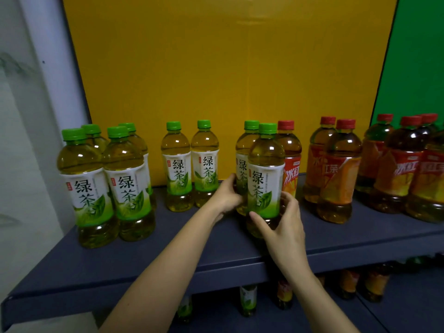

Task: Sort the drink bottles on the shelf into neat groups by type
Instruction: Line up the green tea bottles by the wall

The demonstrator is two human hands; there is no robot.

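Green tea bottles with green caps stand on the dark blue shelf [144, 258]: several at the left [91, 186], two in the middle [177, 167]. My right hand [283, 227] grips the lower part of a front green tea bottle [264, 179]. My left hand [227, 195] wraps the base of another green tea bottle [242, 162] just behind it. A red-capped iced tea bottle [290, 159] stands right behind these two. More red-capped iced tea bottles [336, 174] fill the right side.
A yellow panel [228, 80] backs the shelf, with a green panel [418, 56] at the right and a white wall [24, 140] at the left. A lower shelf holds several more bottles [283, 294]. Bare shelf surface lies in front of the middle pair.
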